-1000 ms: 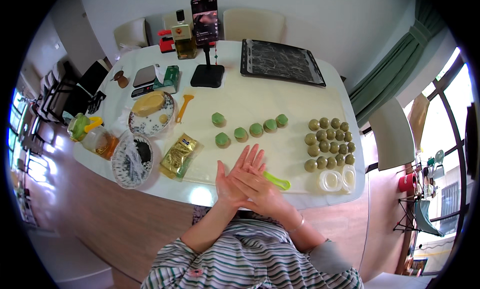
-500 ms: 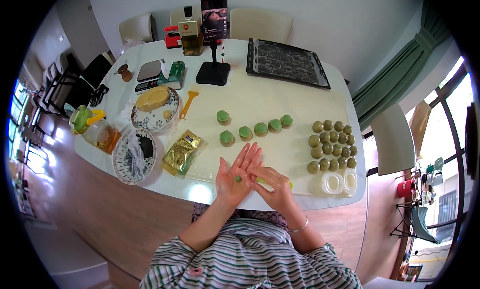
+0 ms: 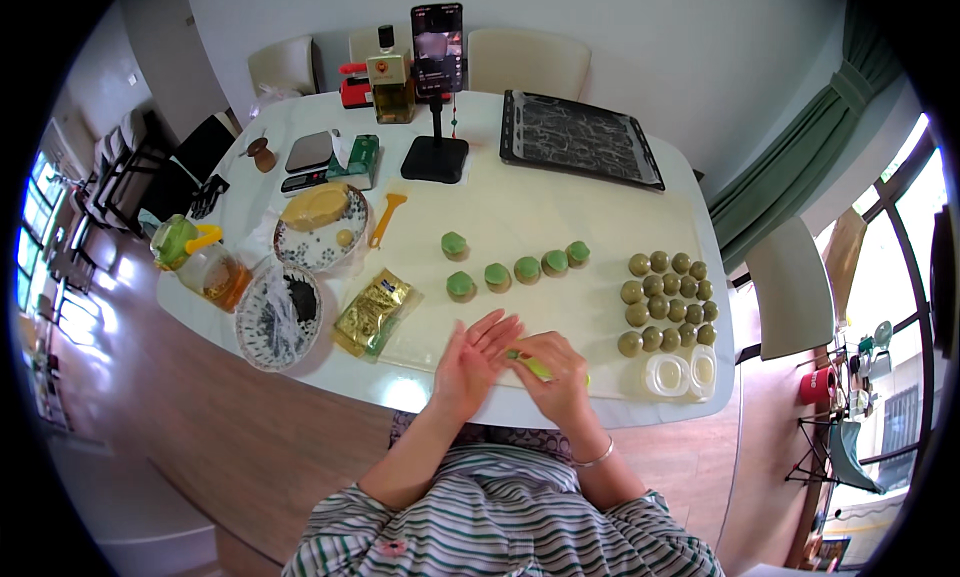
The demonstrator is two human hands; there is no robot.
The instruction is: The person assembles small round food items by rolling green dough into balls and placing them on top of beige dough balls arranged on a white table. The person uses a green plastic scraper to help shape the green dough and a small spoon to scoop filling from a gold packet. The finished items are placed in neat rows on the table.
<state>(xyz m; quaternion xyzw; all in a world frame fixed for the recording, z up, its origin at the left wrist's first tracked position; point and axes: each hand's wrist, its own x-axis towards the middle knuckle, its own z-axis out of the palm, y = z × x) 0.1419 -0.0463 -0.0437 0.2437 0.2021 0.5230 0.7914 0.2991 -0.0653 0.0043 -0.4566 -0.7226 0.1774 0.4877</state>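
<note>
- A bright green tool (image 3: 533,365) lies at the near edge of the white table (image 3: 520,217), just in front of the person; only a short stretch of it shows.
- The right hand (image 3: 556,375) lies over the green tool with its fingers curled down around it; how firmly it pinches cannot be told.
- The left hand (image 3: 470,359) is held flat beside the right, fingers spread and pointing away from the person, its fingertips touching the right hand's; it holds nothing that can be seen.
- Just beyond the hands, five green-topped dough pieces (image 3: 512,265) sit on a pale mat (image 3: 530,202), four in a curving row and one behind.
- To the right, a block of olive-green balls (image 3: 668,299) stands in rows, with two clear round containers (image 3: 680,373) at the table's edge just below them.
- To the left lie a gold foil packet (image 3: 373,310), a patterned bowl with dark filling (image 3: 277,314) and a patterned plate with a yellow lump (image 3: 320,220); an orange scraper (image 3: 385,217) lies beside the plate.
- At the far side stand a phone on a black stand (image 3: 436,87), a bottle (image 3: 390,77) and a dark baking tray (image 3: 578,137).
</note>
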